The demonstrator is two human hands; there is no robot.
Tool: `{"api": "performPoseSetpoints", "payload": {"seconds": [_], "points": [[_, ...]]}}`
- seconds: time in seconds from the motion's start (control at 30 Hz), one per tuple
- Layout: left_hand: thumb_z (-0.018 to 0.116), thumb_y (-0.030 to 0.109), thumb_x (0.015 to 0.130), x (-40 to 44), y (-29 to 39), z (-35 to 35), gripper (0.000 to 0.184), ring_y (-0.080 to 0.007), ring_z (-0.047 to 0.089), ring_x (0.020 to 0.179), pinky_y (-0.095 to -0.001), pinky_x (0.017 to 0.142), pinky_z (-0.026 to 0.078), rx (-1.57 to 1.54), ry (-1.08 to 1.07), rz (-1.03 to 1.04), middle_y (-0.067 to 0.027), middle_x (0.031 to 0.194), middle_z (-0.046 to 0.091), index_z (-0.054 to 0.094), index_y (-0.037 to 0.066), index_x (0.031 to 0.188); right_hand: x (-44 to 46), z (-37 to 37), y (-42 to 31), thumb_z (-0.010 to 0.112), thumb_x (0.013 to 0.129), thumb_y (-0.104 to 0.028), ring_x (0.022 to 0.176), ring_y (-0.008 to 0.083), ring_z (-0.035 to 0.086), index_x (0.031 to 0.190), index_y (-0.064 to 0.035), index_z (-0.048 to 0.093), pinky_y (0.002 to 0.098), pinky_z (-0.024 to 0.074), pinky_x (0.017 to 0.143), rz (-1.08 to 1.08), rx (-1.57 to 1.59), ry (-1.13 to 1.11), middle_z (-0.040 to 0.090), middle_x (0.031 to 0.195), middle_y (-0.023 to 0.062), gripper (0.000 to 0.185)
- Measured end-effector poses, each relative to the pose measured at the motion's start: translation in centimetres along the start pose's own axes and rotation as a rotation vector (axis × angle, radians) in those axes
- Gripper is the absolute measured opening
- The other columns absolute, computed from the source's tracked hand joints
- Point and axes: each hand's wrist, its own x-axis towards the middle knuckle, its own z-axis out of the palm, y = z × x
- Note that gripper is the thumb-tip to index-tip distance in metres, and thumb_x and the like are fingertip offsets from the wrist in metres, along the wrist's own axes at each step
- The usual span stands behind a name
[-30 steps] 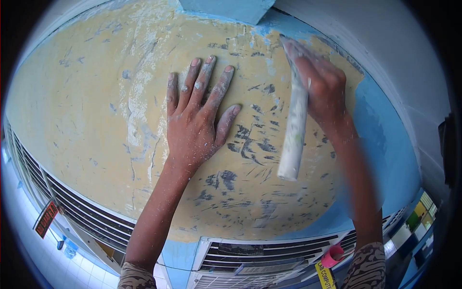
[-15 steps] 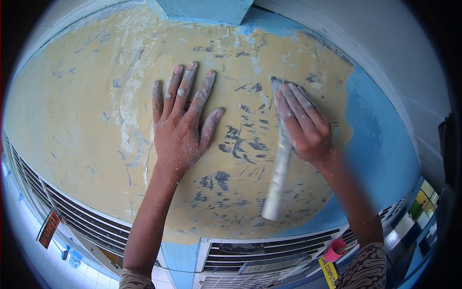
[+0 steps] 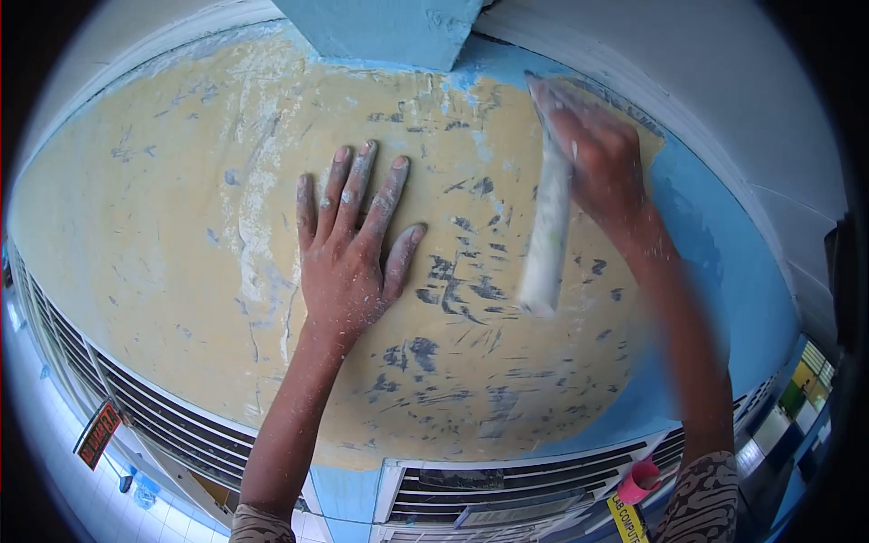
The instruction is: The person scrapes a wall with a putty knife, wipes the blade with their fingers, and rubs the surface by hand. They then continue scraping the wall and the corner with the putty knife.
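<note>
My left hand (image 3: 347, 258) lies flat on the patchy tan wall (image 3: 362, 312), fingers spread and coated with pale dust. To its right and higher up, my right hand (image 3: 605, 156) is closed over one end of a pale strip of sandpaper (image 3: 546, 231) and holds it against the wall. The strip's free end hangs down below the hand. Motion blurs the right fingertips and the strip. Dark scuff marks and whitish patches cover the wall between and around both hands.
Blue paint (image 3: 692, 244) borders the tan area on the right. A blue beam (image 3: 385, 32) juts out above. Louvred windows (image 3: 462, 480) run below, with a pink container (image 3: 640, 481) and a yellow sign (image 3: 625, 518) near the right one. A dark sign (image 3: 98, 434) hangs at lower left.
My right hand has moved up the wall with the sandpaper, close to the upper blue edge. My left hand stays flat on the same spot; the view has shifted slightly.
</note>
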Motion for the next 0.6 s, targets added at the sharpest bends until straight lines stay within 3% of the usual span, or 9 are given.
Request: {"api": "performPoseSetpoints", "payload": {"seconds": [0.07, 0.1, 0.2, 0.27, 0.33, 0.4, 0.5, 0.6], "points": [[0.059, 0.043, 0.1, 0.1, 0.0, -0.2, 0.061, -0.0279, 0.026, 0.157, -0.0519, 0.129, 0.01, 0.003, -0.003, -0.004, -0.0074, 0.166, 0.036, 0.048, 0.022, 0.156, 1.4, 0.6, -0.4, 0.07, 0.087, -0.002, 0.111, 0.0314, 0.072, 0.12, 0.0061, 0.068, 0.0394, 0.0608, 0.096, -0.008, -0.057, -0.017, 0.073, 0.12, 0.0204, 0.034], [0.059, 0.043, 0.1, 0.1, 0.0, -0.2, 0.061, -0.0279, 0.026, 0.157, -0.052, 0.129, 0.01, -0.008, -0.012, -0.008, -0.0073, 0.166, 0.036, 0.048, 0.022, 0.156, 1.1, 0.5, -1.1, 0.07, 0.087, -0.002, 0.111, 0.0314, 0.073, 0.119, 0.0064, 0.068, 0.0382, 0.0612, 0.095, -0.129, -0.087, 0.008, 0.073, 0.12, 0.0206, 0.033], [0.059, 0.044, 0.1, -0.1, -0.1, -0.3, 0.06, -0.0278, 0.025, 0.157, -0.0522, 0.129, 0.01, -0.014, -0.02, -0.021, -0.0071, 0.166, 0.036, 0.047, 0.023, 0.156, 0.6, 1.7, -1.9, 0.07, 0.088, -0.003, 0.111, 0.0306, 0.073, 0.118, 0.0062, 0.068, 0.0373, 0.0618, 0.094, -0.221, -0.099, 0.032, 0.073, 0.12, 0.0207, 0.032], [0.059, 0.044, 0.1, -0.1, -0.1, -0.2, 0.061, -0.0275, 0.025, 0.157, -0.052, 0.129, 0.01, -0.021, -0.02, -0.008, -0.0068, 0.166, 0.035, 0.047, 0.023, 0.156, 2.6, 1.6, 0.2, 0.07, 0.087, -0.003, 0.109, 0.0307, 0.073, 0.116, 0.0058, 0.069, 0.0372, 0.0623, 0.092, -0.208, -0.061, 0.065, 0.074, 0.116, 0.0207, 0.031], [0.059, 0.044, 0.101, -0.1, -0.2, -0.2, 0.061, -0.0275, 0.025, 0.157, -0.0518, 0.129, 0.01, -0.023, -0.021, -0.005, -0.0068, 0.166, 0.035, 0.046, 0.024, 0.156, 4.2, 1.7, 0.7, 0.07, 0.085, -0.002, 0.108, 0.0316, 0.073, 0.116, 0.0051, 0.07, 0.037, 0.0627, 0.09, -0.053, -0.04, 0.002, 0.074, 0.114, 0.0207, 0.032], [0.059, 0.044, 0.101, -0.2, -0.2, -0.3, 0.061, -0.0274, 0.026, 0.156, -0.0516, 0.129, 0.01, -0.028, -0.026, -0.006, -0.0067, 0.166, 0.035, 0.046, 0.024, 0.157, 3.4, 1.6, -0.4, 0.072, 0.083, -0.001, 0.106, 0.0316, 0.074, 0.117, 0.005, 0.07, 0.0366, 0.0631, 0.088, -0.058, -0.082, -0.022, 0.075, 0.113, 0.0203, 0.035], [0.06, 0.043, 0.1, -0.3, -0.3, -0.2, 0.061, -0.0277, 0.026, 0.156, -0.0516, 0.129, 0.01, -0.044, -0.002, -0.017, -0.007, 0.166, 0.036, 0.046, 0.023, 0.156, 2.4, 1.2, -0.1, 0.072, 0.084, -0.004, 0.105, 0.0299, 0.074, 0.118, 0.0051, 0.069, 0.0369, 0.0634, 0.084, -0.26, -0.122, 0.05, 0.075, 0.112, 0.0205, 0.036], [0.06, 0.042, 0.1, -0.1, -0.2, -0.2, 0.061, -0.0277, 0.027, 0.156, -0.0515, 0.129, 0.01, -0.036, 0.0, -0.003, -0.0072, 0.165, 0.037, 0.047, 0.023, 0.156, 3.6, 1.5, 0.5, 0.07, 0.086, -0.003, 0.107, 0.0326, 0.074, 0.118, 0.0049, 0.069, 0.038, 0.0631, 0.087, -0.122, -0.057, 0.001, 0.074, 0.114, 0.0218, 0.033]]}}
